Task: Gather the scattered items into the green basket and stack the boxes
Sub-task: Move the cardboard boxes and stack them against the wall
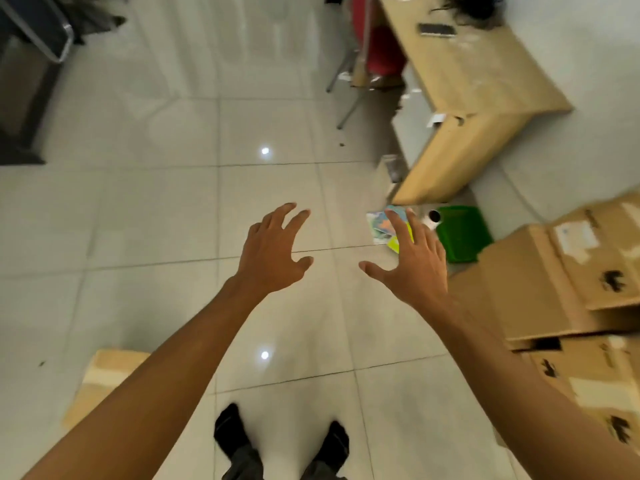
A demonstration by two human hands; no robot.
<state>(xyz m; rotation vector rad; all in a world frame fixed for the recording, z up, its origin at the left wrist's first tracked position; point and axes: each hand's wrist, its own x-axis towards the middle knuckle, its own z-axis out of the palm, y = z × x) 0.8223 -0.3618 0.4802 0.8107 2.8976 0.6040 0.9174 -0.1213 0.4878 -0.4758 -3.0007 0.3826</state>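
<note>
Fingers of the left hand (273, 252) were seen spread and loosely bent, nothing grasped; fingers of the right hand (412, 261) were likewise splayed and released, with nothing held. Both bare forearms were extended forward over a floor (166, 216) of large pale glossy tiles, on which two small ceiling-light reflections were recorded. The green basket (462, 237) was noted on the floor at right, between the end of a light wooden desk (464, 81) and a group of cardboard boxes (554, 282), just beside both. A small white container with a dark top (433, 218) was seen standing against the basket's left edge. Flat colourful packets (381, 226), one yellow-green, were logged on the tiles just left of the basket, partly hidden behind the right hand's fingertips. The boxes at right were found piled unevenly, printed with dark marks and bearing pale labels. One further cardboard box (104, 379) was recorded at lower left, behind the left forearm. A dark flat device (436, 29) was observed on the desk top, and a red object (381, 39) beneath it. Dark furniture with a metal frame (41, 39) was listed at upper left. Two feet in dark socks (280, 438) were seen at the bottom edge.
</note>
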